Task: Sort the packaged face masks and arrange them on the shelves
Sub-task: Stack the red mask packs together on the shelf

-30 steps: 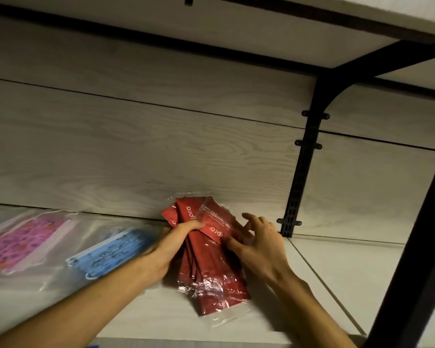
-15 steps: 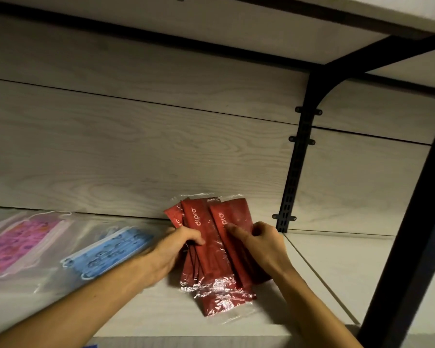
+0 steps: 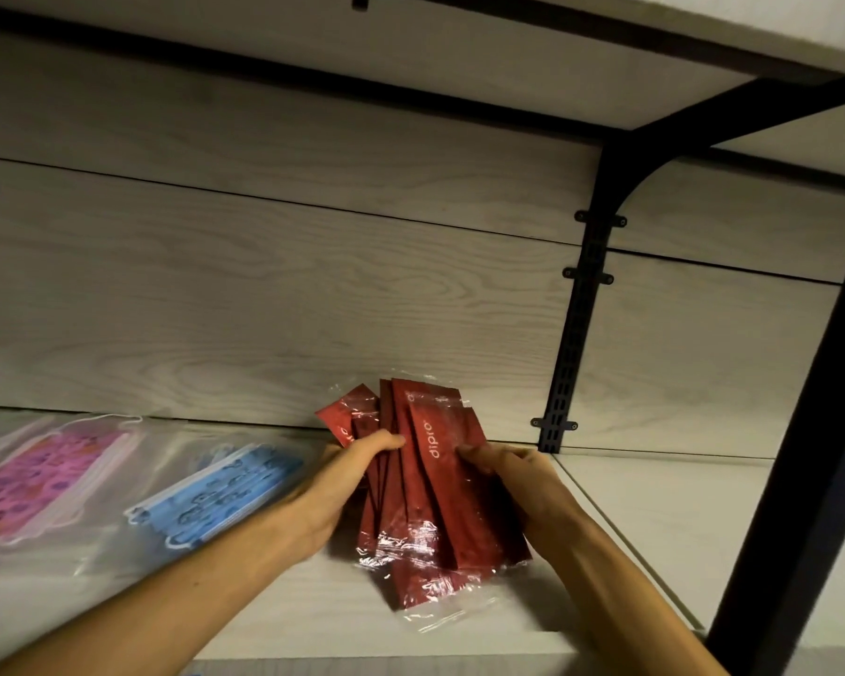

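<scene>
A stack of red packaged face masks [image 3: 428, 495] in clear wrap lies fanned on the pale wooden shelf [image 3: 284, 612], its far end near the back panel. My left hand [image 3: 342, 485] grips the stack's left side, thumb on top. My right hand [image 3: 523, 485] holds the right side, fingers pinching the top pack marked "dipro". To the left lie a clear bag of blue masks [image 3: 215, 500] and a clear bag of pink patterned masks [image 3: 45, 485].
A black slotted upright with a curved bracket [image 3: 581, 324] stands just right of the red stack. A thick black post [image 3: 801, 456] runs along the right edge. Another shelf board [image 3: 532, 61] hangs overhead. A second shelf panel [image 3: 669, 524] continues to the right.
Both hands have squared the red packs closer together; the top pack, first slanted across the stack, now lies along it. My right hand slid to the stack's right edge.
</scene>
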Demonstrator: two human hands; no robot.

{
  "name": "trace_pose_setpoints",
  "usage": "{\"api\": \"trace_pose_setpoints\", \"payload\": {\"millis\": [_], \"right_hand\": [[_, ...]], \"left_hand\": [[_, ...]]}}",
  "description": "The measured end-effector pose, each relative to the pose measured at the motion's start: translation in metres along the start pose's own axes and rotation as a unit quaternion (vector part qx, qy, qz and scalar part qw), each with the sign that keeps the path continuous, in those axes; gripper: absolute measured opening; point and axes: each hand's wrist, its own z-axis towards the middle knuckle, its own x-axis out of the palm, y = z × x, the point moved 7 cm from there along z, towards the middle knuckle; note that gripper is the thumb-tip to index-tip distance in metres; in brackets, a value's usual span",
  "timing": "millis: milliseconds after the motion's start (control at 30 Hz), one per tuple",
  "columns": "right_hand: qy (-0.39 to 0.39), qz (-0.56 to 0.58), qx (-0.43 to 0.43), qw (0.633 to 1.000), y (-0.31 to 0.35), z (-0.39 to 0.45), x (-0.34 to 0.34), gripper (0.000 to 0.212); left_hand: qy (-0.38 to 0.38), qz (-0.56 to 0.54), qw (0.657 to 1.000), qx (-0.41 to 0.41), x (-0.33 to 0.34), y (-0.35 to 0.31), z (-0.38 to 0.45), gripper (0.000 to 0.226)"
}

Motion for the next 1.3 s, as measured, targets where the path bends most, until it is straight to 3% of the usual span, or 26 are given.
{"api": "trace_pose_setpoints", "payload": {"millis": [233,400,500,633,733,900,1067,1233,1300], "right_hand": [[0.046,0.071,0.049,0.995,-0.009,0.002,0.001,0.044],[-0.024,0.129,-0.007,0.991,-0.005,0.007,-0.016,0.032],[-0.015,0.184,0.001,0.983,-0.003,0.007,-0.019,0.033],[0.027,0.145,0.022,0.989,-0.001,0.003,-0.012,0.043],[0.058,0.144,0.020,0.988,0.000,0.002,-0.003,0.035],[0.035,0.131,0.017,0.991,-0.002,0.007,-0.006,0.038],[0.014,0.094,0.034,0.995,0.006,0.018,-0.012,0.040],[-0.002,0.060,0.008,0.998,0.016,0.026,-0.018,0.029],[-0.012,0.066,-0.010,0.998,0.021,0.027,-0.023,0.027]], "left_hand": [[-0.009,0.024,1.000,0.006,-0.004,0.001,-0.001,0.029],[-0.022,0.011,1.000,0.000,-0.007,0.000,0.000,0.039],[-0.022,0.005,1.000,-0.001,-0.007,0.001,0.000,0.038],[-0.004,0.009,1.000,0.014,-0.005,-0.001,-0.001,0.039],[0.024,0.013,1.000,0.010,-0.002,0.001,-0.002,0.049],[0.024,-0.011,1.000,0.000,0.003,-0.001,0.006,0.049],[0.010,0.010,1.000,-0.019,-0.002,0.008,0.007,0.030],[0.040,0.031,0.999,0.011,0.003,0.002,0.000,0.049],[0.044,0.027,0.999,0.010,0.004,0.002,0.001,0.044]]}}
